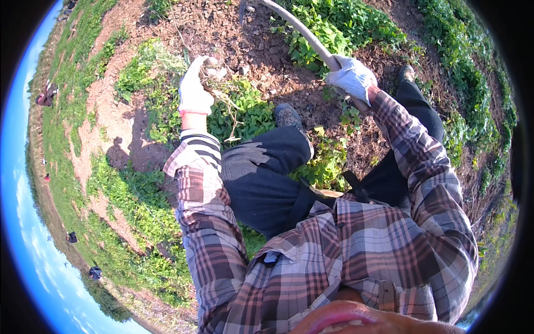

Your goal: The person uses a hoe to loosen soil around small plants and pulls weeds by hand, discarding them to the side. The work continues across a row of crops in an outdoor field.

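My right hand [350,79], in a white knit glove, is closed around the curved wooden handle [302,31] of a long-handled tool. The handle runs up past the top of the picture, and a dark, thin blade-like piece [243,11] shows beside it, too cut off to name surely. My left hand [196,89], also gloved in white, grips a tuft of dry stems [225,100] that hang over green leafy vines [246,112]. Pale lumps [217,72] sit by its fingertips; whether they are held or lie behind cannot be told.
Broken brown soil [258,50] lies ahead between rows of vines [459,62]. My boot [290,117] stands among leaves, the other boot [406,74] farther right. Far left, a person [46,95] bends over the field; dark figures [95,272] show near its edge.
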Demonstrator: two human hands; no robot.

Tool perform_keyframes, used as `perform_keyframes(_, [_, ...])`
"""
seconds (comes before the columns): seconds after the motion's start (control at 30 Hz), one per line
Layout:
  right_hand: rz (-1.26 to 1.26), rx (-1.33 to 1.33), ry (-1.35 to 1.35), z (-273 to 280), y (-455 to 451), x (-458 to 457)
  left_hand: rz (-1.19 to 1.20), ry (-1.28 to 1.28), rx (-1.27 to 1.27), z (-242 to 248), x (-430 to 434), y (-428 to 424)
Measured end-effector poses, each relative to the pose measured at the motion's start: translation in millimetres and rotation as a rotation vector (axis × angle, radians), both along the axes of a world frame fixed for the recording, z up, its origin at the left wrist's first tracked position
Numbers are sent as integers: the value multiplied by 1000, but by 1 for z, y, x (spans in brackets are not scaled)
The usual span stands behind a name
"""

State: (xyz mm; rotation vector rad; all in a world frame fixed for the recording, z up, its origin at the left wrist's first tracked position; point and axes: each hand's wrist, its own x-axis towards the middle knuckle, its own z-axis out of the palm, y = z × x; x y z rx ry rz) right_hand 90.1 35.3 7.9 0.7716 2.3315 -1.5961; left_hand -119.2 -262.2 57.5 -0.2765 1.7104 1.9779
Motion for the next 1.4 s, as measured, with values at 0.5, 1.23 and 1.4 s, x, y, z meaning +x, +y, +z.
perform_keyframes(0.5, [45,339,-76,-94,-21,-67,-34,20,9,-5,13,15])
perform_keyframes(1.23, [217,385,-59,-74,1,18,42,1,-49,-11,-5,8])
perform_keyframes(1.4, [59,118,-100,-14,11,30,-1,15,90,-5,7,26])
